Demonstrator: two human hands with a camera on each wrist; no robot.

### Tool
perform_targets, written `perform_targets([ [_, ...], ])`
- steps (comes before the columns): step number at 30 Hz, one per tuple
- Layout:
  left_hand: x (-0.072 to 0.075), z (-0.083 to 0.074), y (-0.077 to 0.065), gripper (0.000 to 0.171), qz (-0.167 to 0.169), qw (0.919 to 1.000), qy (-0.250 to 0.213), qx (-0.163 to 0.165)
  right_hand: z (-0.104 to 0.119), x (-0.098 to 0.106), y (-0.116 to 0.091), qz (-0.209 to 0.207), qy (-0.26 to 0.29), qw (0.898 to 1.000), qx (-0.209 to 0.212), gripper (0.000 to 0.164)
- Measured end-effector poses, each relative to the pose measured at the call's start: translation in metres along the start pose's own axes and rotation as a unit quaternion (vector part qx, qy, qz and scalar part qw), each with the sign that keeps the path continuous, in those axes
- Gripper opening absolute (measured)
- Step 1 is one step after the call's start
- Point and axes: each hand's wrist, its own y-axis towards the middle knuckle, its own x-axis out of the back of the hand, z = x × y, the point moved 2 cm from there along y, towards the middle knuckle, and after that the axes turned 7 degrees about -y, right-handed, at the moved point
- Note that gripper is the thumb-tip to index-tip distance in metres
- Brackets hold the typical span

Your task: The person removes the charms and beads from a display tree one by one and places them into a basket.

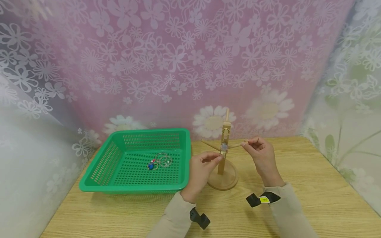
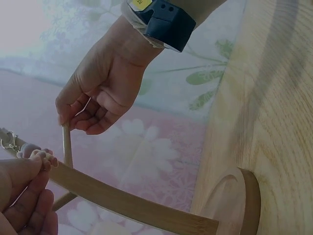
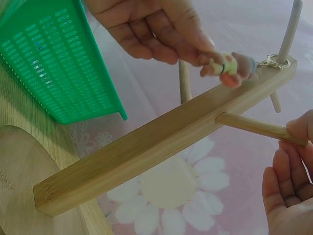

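Observation:
A wooden stand (image 1: pixel 221 168) with a round base and several pegs stands upright on the table. From one of its upper pegs hangs a keychain with a small figurine (image 3: pixel 230 68), its metal ring (image 3: pixel 278 61) around the peg. My left hand (image 1: pixel 203 168) pinches the lower end of the figurine between thumb and fingertips, in front of the post. With thumb and fingers, my right hand (image 1: pixel 262 158) grips the tip of the right-hand peg (image 3: pixel 254 128). No keychain shows on that peg. The figurine's far side is hidden.
Left of the stand sits a green plastic basket (image 1: pixel 134 189) with slotted walls. In it lie a few keychains, one with a blue charm (image 1: pixel 151 166). A floral cloth (image 1: pixel 166 109) hangs behind the wooden table (image 1: pixel 226 215).

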Motion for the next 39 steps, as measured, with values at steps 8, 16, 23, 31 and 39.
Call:
perform_targets([
  [8, 0.002, -0.008, -0.001, 0.012, 0.002, 0.9999, -0.012, 0.012, 0.000, 0.001, 0.001, 0.000, 0.000, 1.000, 0.009, 0.020],
  [16, 0.003, -0.018, -0.003, 0.011, 0.009, 0.9997, -0.023, 0.006, 0.000, 0.002, 0.001, 0.000, -0.004, 1.000, 0.011, 0.019],
  [23, 0.004, -0.002, -0.002, 0.011, 0.019, 0.9986, -0.048, -0.014, 0.000, 0.003, -0.002, 0.000, -0.004, 1.000, 0.012, 0.020],
  [31, 0.011, -0.012, -0.005, 0.014, 0.030, 0.9972, -0.054, -0.042, -0.002, 0.002, -0.002, -0.004, -0.013, 1.000, 0.006, 0.020],
  [39, 0.017, -0.023, -0.003, 0.013, 0.046, 0.9968, -0.035, -0.056, -0.002, 0.002, 0.000, -0.003, -0.009, 1.000, 0.012, 0.020],
])
